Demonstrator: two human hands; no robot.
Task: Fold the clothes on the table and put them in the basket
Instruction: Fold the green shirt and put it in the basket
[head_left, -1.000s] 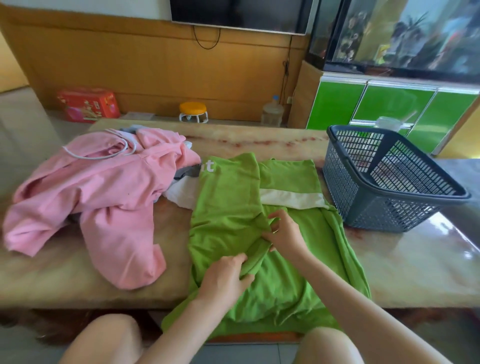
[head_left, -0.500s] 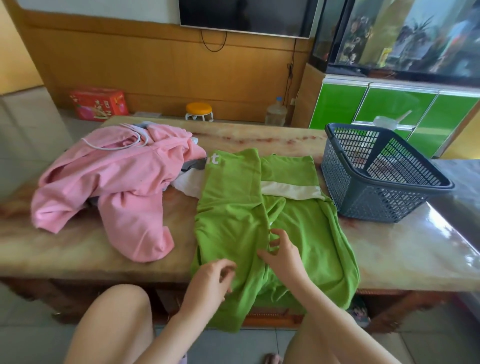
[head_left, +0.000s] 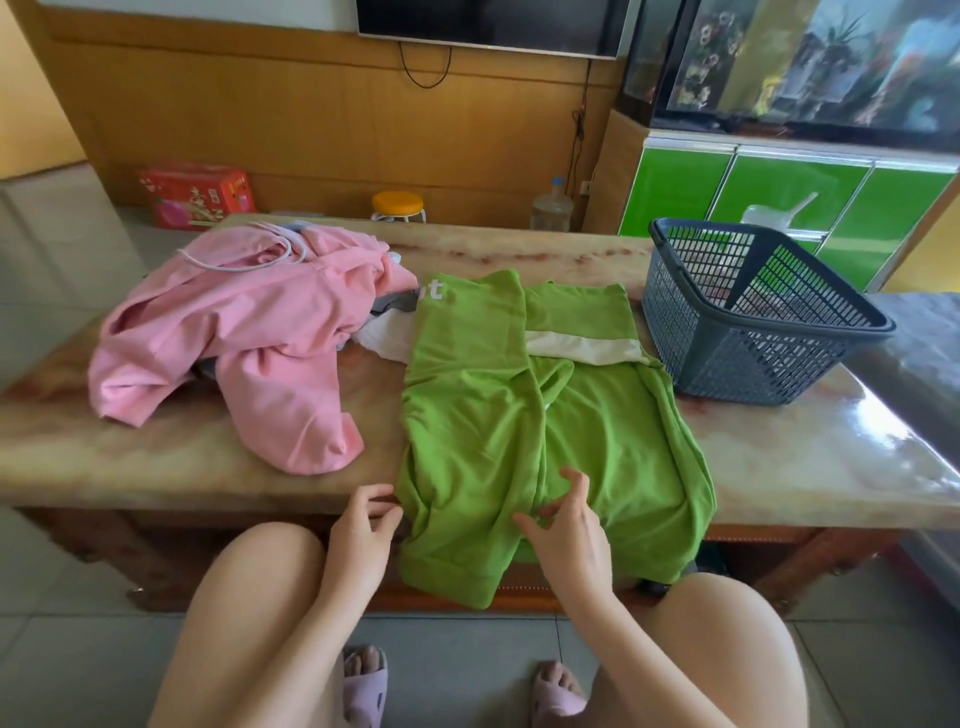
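A green garment lies partly folded lengthwise at the centre of the frame, its lower end hanging over the front edge of the bench. The left hand sits just beside the garment's left edge, fingers loosely curled; whether they pinch the cloth cannot be told. The right hand rests on the green fabric at lower centre, its fingers spread, bent and gripping nothing. A pink garment is heaped at centre left. The dark basket stands at the right, just beside the green garment.
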